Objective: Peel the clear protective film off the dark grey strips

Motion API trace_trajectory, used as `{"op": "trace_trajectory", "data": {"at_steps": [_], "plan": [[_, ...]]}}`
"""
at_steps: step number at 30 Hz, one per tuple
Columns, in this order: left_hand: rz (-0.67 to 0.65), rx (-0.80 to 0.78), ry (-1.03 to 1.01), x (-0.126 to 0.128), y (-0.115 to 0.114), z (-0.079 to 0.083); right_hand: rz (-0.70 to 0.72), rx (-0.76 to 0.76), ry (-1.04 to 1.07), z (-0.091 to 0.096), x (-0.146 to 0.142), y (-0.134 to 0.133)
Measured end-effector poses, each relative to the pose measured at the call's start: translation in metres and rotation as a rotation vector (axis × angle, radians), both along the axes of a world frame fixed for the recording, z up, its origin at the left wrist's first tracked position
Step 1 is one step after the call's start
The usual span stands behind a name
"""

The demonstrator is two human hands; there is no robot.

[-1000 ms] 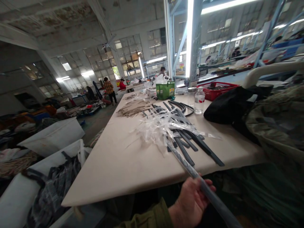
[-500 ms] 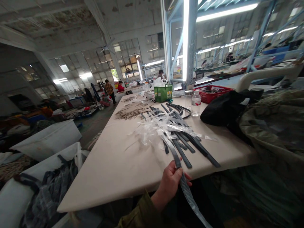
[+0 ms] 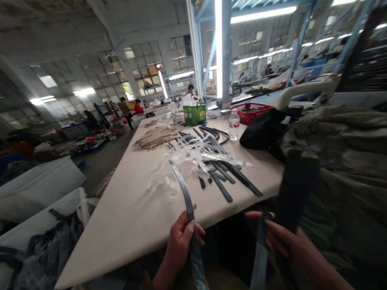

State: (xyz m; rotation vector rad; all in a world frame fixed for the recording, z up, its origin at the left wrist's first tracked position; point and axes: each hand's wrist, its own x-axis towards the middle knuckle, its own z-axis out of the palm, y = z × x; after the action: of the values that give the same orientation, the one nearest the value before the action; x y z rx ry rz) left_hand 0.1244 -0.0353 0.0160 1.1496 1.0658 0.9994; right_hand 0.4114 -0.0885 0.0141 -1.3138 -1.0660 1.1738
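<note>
My left hand (image 3: 181, 237) is closed round a long grey strip wrapped in clear plastic (image 3: 185, 193), which rises in a curve over the near edge of the pale table (image 3: 136, 217). My right hand (image 3: 284, 241) has come in at the lower right, its fingers closed on the strip's other end (image 3: 258, 262) and against a broad dark strap (image 3: 294, 189) that stands up in front of it. Beyond the hands lies a pile of dark strips (image 3: 220, 169) mixed with clear plastic sleeves (image 3: 193, 155).
Thin tan sticks (image 3: 154, 139), a green basket (image 3: 194, 114), a clear bottle (image 3: 234, 128) and a red basket (image 3: 252, 112) stand farther back. A black bag (image 3: 266, 131) and camouflage cloth (image 3: 341, 161) fill the right. White bins (image 3: 39, 189) are at the left. People work far off.
The view has swung right and down. My left hand has drawn the wrapped strip nearer and bent it upward. My right hand has come into view holding the strip's other end.
</note>
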Motion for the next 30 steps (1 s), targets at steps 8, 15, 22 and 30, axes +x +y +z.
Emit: {"op": "trace_trajectory", "data": {"at_steps": [8,15,22,30], "plan": [[-0.353,0.062,0.246,0.016,-0.01,-0.015,0.236,0.102,0.331,0.015,-0.047,0.051],[-0.54,-0.051,0.311,0.025,-0.004,-0.023,0.059,0.186,0.261,0.033,-0.034,0.061],[-0.387,-0.016,-0.017,0.047,0.036,-0.013,0.042,0.295,0.079,0.028,-0.024,0.067],[-0.496,-0.071,0.069,0.082,0.042,-0.013,0.087,0.246,0.033,0.005,-0.033,0.049]]}}
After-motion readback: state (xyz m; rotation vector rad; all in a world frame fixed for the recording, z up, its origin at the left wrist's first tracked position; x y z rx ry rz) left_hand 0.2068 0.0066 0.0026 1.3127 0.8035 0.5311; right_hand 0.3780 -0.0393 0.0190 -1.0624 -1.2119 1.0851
